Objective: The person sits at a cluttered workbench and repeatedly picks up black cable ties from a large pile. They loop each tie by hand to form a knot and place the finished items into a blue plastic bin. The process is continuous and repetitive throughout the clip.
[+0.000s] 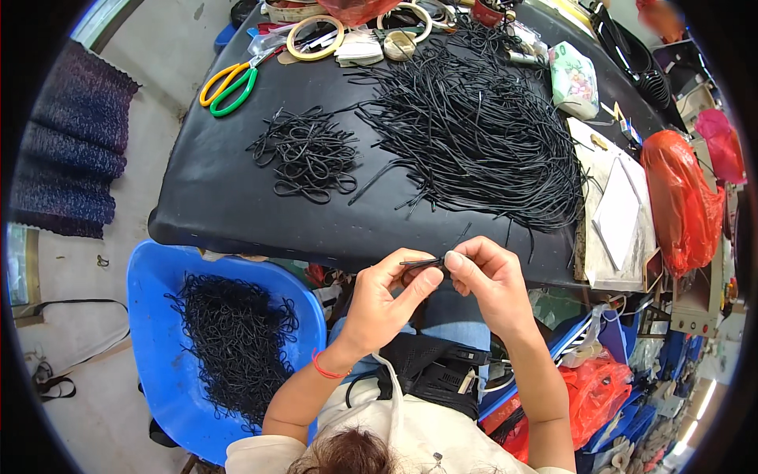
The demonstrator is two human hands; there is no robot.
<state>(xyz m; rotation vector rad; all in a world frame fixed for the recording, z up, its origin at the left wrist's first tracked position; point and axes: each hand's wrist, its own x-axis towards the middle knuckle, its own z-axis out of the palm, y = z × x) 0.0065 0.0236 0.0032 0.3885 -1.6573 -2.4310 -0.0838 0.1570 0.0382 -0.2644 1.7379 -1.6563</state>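
A short black cord (422, 262) is pinched between my two hands, just off the table's front edge. My left hand (389, 296) closes thumb and fingers on its looped part. The thumb and fingertips of my right hand (488, 278) press together on the other end, where a thin tail sticks up. Behind them on the black table (229, 166) spreads a large heap of straight black cords (482, 126). To its left lies a smaller pile of looped black cords (308, 154). How the cord crosses between the fingertips is hidden.
A blue tub (146, 316) full of black looped cords (233, 340) stands at lower left. Scissors with yellow and green handles (229, 88) and tape rolls (316, 38) lie at the back. On the right are a white board (620, 213) and a red plastic bag (683, 205).
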